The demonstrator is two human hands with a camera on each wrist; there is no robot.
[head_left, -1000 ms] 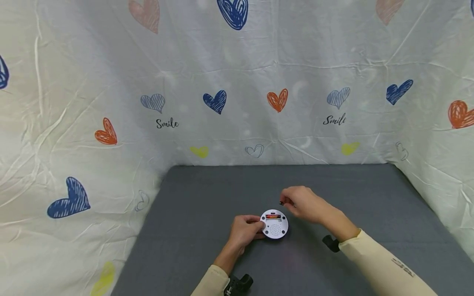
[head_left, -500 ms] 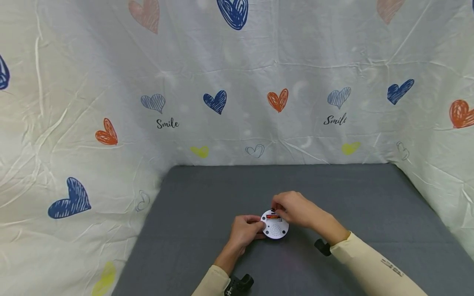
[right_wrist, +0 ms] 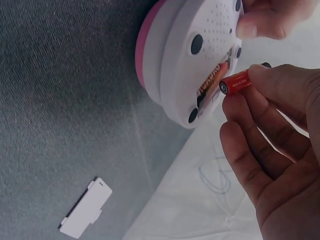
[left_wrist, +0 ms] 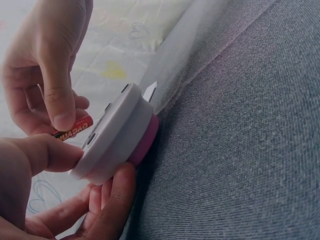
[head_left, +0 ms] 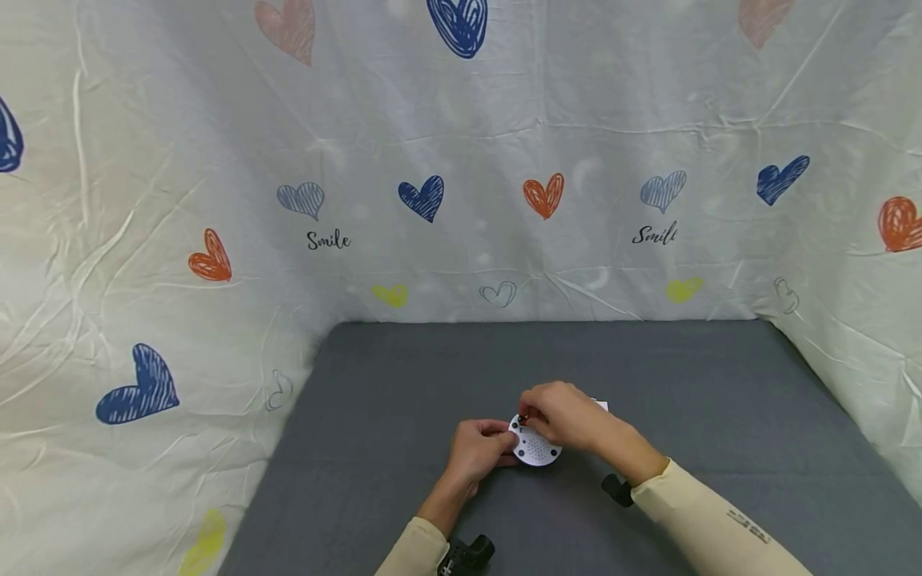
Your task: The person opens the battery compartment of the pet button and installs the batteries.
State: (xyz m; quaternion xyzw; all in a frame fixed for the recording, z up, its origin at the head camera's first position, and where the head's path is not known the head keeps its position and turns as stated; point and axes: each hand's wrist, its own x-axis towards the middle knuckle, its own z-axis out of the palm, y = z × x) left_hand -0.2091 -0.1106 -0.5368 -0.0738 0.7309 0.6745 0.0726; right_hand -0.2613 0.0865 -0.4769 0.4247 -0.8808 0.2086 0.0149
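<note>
My left hand (head_left: 475, 452) grips the edge of a round white device (head_left: 536, 450) with a pink part below, thumb on its upturned underside. That underside has speaker holes, dark round feet and an uncovered battery compartment. In the right wrist view one battery (right_wrist: 212, 84), orange and black, lies in the compartment. Between thumb and fingers my right hand (head_left: 565, 416) pinches a second, red battery (right_wrist: 237, 81) close over the compartment. The left wrist view shows this red battery (left_wrist: 76, 128) right by the device's face.
A white battery cover (right_wrist: 89, 209) lies on the grey cloth-covered table (head_left: 432, 360) beyond the device, partly behind my right hand in the head view. A white curtain (head_left: 461, 144) printed with hearts encloses the back and sides.
My right hand has moved left and slightly toward me, bringing the red battery over the device's compartment. The battery cover has come into view behind it. My left hand keeps its hold.
</note>
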